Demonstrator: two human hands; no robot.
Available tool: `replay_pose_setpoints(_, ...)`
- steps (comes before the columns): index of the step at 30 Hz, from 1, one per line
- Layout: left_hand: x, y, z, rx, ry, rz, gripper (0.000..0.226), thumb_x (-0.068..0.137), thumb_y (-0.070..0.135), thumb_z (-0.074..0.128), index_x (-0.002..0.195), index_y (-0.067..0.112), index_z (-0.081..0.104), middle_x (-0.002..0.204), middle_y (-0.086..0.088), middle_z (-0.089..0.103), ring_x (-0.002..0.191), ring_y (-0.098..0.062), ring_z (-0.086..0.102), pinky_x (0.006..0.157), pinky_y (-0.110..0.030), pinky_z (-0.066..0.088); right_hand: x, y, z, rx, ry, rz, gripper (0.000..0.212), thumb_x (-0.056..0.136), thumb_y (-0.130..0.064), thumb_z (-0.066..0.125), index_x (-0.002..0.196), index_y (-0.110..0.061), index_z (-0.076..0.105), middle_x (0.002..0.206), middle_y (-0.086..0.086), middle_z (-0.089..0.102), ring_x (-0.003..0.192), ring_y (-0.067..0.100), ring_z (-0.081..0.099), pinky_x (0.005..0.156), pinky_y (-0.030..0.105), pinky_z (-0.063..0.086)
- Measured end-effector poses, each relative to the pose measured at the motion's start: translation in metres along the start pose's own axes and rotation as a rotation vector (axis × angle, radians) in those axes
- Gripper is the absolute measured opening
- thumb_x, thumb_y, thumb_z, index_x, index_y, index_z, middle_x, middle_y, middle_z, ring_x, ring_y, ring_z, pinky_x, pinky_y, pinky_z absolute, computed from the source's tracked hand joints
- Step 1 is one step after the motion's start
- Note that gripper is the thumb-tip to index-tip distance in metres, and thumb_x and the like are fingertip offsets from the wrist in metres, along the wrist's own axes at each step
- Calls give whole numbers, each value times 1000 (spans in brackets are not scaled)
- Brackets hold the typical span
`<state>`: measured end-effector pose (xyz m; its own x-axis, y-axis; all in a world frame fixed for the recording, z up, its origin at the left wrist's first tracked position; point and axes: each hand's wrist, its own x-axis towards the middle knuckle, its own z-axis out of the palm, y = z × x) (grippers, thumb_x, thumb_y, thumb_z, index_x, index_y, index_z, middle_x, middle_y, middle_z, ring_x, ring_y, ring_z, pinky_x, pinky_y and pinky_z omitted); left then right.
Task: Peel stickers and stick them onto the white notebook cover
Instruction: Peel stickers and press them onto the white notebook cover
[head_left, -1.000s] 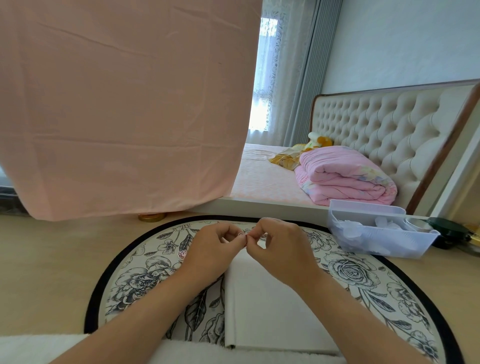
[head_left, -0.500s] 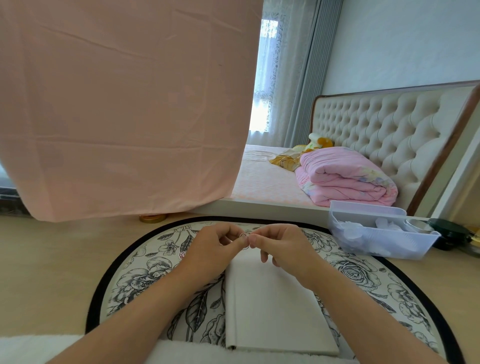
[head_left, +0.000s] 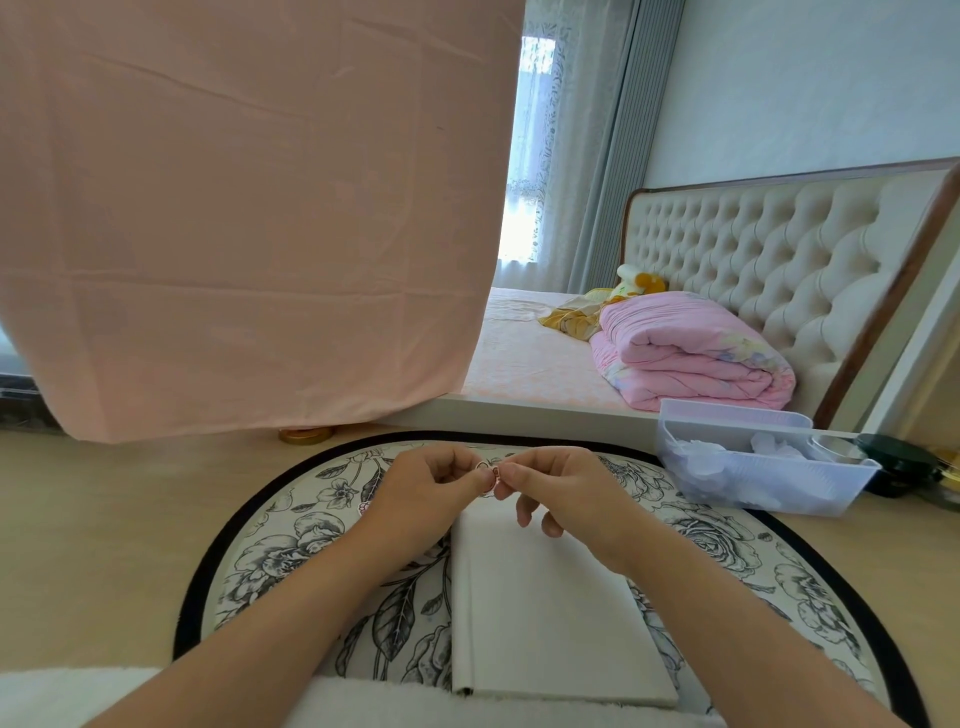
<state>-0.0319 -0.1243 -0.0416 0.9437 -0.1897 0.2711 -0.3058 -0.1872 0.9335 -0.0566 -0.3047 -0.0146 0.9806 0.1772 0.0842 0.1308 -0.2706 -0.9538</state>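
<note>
The white notebook (head_left: 540, 613) lies closed on a round floral mat (head_left: 291, 551), its spine to the left. Above its far edge, my left hand (head_left: 431, 493) and my right hand (head_left: 561, 493) meet fingertip to fingertip. Between them they pinch a small sticker piece (head_left: 488, 474) with a thin red outline. My left thumb and forefinger hold one side, my right thumb and forefinger the other. My right hand's other fingers hang curled down toward the cover. I cannot tell whether the sticker is free of its backing.
A clear plastic bin (head_left: 753, 467) with white bits stands at the mat's right. A dark round lidded container (head_left: 898, 462) sits beyond it. A pink cloth (head_left: 249, 208) hangs ahead on the left; a bed with a folded pink quilt (head_left: 685, 353) lies behind.
My right hand has opened its lower fingers and drawn slightly right, so the small sticker piece now shows between the fingertips. The notebook has not moved.
</note>
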Motion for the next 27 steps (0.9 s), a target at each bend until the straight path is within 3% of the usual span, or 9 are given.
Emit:
replay_pose_setpoints(7, 0, 1, 0, 39, -3, 4, 10, 88, 19, 73, 80, 13, 74, 65, 8, 63, 52, 1, 47, 53, -11, 37, 1, 0, 2, -138, 77, -69, 15, 95, -16, 68, 83, -14, 76, 76, 0, 72, 56, 13, 56, 50, 16, 41)
replay_pose_setpoints(16, -2, 4, 4, 124, 34, 49, 14, 87, 17, 73, 73, 19, 71, 53, 20, 58, 49, 4, 46, 51, -8, 35, 4, 4, 9, -372, 182, -170, 25, 86, -17, 65, 66, -30, 71, 68, -11, 70, 54, 5, 53, 59, 27, 48)
replay_pose_setpoints(20, -4, 5, 5, 160, 65, 71, 15, 86, 16, 71, 72, 19, 71, 51, 22, 55, 49, 3, 46, 52, -9, 36, 2, 5, 10, -549, 208, -229, 22, 85, -21, 65, 65, -30, 66, 56, -22, 58, 51, 3, 47, 58, 23, 40)
replay_pose_setpoints(23, -2, 6, 3, 106, 97, 57, 17, 87, 16, 71, 71, 19, 71, 56, 15, 59, 49, 1, 45, 52, -11, 36, 2, 3, 11, -408, 212, -214, 28, 89, -19, 68, 65, -32, 70, 59, -16, 65, 50, 1, 51, 56, 18, 41)
replay_pose_setpoints(25, -1, 6, 1, 79, 106, 44, 15, 87, 17, 72, 73, 18, 72, 60, 9, 62, 51, 0, 46, 52, -12, 38, 2, -1, 9, -257, 215, -173, 22, 92, -18, 69, 72, -24, 76, 67, -2, 72, 48, 4, 51, 53, 17, 42)
replay_pose_setpoints(27, -1, 7, 1, 73, 87, 45, 15, 88, 18, 72, 72, 18, 72, 60, 9, 61, 50, 0, 46, 52, -12, 38, 2, -2, 8, -222, 219, -161, 17, 92, -18, 69, 77, -19, 77, 72, -1, 74, 48, 9, 52, 51, 16, 41)
